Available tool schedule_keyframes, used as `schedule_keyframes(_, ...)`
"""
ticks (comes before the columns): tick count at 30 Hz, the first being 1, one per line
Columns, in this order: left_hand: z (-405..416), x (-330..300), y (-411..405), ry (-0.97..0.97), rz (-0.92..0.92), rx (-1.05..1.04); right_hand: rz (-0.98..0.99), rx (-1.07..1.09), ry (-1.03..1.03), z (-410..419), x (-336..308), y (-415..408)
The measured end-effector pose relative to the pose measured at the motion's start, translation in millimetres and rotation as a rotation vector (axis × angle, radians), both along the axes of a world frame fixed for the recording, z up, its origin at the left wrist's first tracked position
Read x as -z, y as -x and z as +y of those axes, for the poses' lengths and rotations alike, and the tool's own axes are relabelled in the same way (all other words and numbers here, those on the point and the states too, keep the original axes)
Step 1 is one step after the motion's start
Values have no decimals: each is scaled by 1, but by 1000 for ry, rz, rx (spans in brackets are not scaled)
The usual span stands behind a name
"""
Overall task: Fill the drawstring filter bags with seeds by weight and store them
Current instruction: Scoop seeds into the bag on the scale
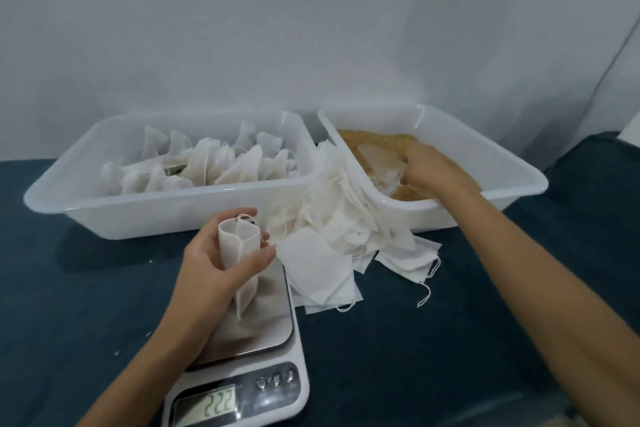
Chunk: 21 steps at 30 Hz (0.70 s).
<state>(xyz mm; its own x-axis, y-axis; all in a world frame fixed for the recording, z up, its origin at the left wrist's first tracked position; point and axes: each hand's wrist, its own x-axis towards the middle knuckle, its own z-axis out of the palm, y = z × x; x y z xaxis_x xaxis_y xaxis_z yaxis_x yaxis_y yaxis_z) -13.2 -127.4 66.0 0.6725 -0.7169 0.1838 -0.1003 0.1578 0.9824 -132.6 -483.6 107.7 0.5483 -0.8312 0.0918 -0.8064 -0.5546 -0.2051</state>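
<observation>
Left hand [221,253] curled round an empty filter bag [239,253], mouth held open and upward, lower end hanging down to the steel plate of the scale [270,319]. Scale display [207,404] near the bottom edge, reading 222. Right hand [429,166] reaching far right into the right tub [519,166], fingers bent over a translucent scoop [381,158] buried in the tan seeds [367,142]; hard to tell how firmly gripped, through blur. Loose pile of flat empty bags [343,236] between scale and right tub, spilling over that tub's near-left rim, drawstrings trailing on the dark blue cloth [415,357]. Left tub [69,184], far left, touching or just beside the right tub, holding filled bags [207,163] with tops gathered and standing up. Pale wall [311,28] behind both tubs.
</observation>
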Motion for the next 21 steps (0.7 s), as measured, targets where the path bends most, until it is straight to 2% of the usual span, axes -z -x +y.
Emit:
schedule_keyframes(7, -2, 4, -1, -3, -18, -1, 228, 2, -17, -6, 3, -5)
schedule_keyframes(15, 0, 3, -2, -14, 13, -20, 336, -12, 72, 5, -1, -7)
schedule_keyframes(18, 0, 4, -4, -32, 8, -20, 134, -56, 314, 24, -10, -14)
schedule_keyframes(21, 0, 6, -5, -28, -3, -8, -291, -241, 346, 76, -12, -23)
